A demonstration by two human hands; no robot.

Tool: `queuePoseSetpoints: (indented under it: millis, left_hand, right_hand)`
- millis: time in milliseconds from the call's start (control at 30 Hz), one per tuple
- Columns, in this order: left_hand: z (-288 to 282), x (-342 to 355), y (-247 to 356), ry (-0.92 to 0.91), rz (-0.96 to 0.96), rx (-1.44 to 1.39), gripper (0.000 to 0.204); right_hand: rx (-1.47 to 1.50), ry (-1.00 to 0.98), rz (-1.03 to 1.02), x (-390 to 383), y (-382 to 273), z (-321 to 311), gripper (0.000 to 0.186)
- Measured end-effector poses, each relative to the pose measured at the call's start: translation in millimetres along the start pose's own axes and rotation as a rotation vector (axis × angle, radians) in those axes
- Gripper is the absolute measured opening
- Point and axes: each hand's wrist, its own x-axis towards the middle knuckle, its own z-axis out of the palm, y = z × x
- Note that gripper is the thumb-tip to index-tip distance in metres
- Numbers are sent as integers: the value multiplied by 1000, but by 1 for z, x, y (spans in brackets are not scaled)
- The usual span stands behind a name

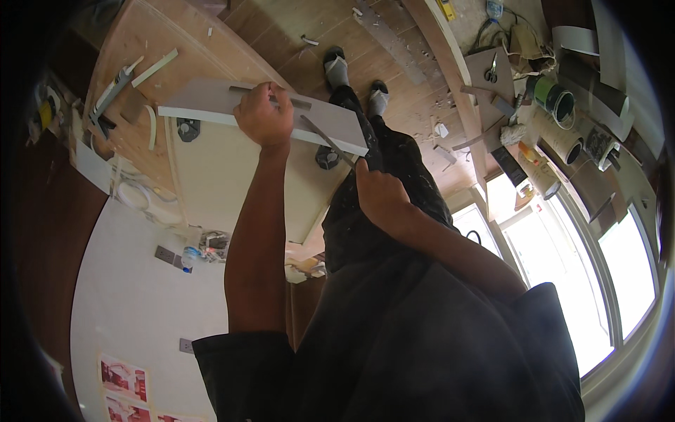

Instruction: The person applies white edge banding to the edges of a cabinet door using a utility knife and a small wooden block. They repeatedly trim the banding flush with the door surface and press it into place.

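A grey panel with a white edge (204, 114) lies across the workbench in front of me. My left hand (266, 116) is closed at a dark slot or strip on the panel's face; its fingertips are partly hidden. In my closed right hand (383, 195) is a long, thin metal file (325, 136), its blade slanting across the panel's edge. The file's handle is mostly covered by my fingers. Under the panel are two black round fittings, one on the left (188, 129) and one beside the file (328, 157). A cream board (239, 179) lies nearer to me.
On the wooden bench (204, 42) to the left lie a caulking gun (114, 91) and pale edge strips (155, 67). Scissors (491, 69), a green can (552, 98) and rolls of material (562, 144) crowd the right side. Scraps litter the wooden floor (281, 28).
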Motion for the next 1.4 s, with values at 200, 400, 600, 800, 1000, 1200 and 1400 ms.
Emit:
queuePoseSetpoints:
  millis: [200,400,600,800,1000,1200,1400]
  left_hand:
    - [-2,0,2,-29,-10,25,10]
    - [-4,4,4,-46,-3,73,14]
    - [-3,2,-1,-49,-21,68,16]
    - [0,2,0,-29,-16,51,18]
    - [-3,4,2,-31,-7,65,18]
    - [-2,5,3,-41,7,65,18]
    - [1,4,1,-29,-22,66,20]
  right_hand:
    - [7,69,12,7,0,14,23]
    - [-22,153,-67,37,22,17,22]
    - [-29,94,16,4,18,1,24]
    - [62,30,17,-13,14,5,18]
    - [31,11,6,-13,7,6,15]
    - [25,140,-37,9,5,15,20]
    - [12,35,18,-12,2,4,23]
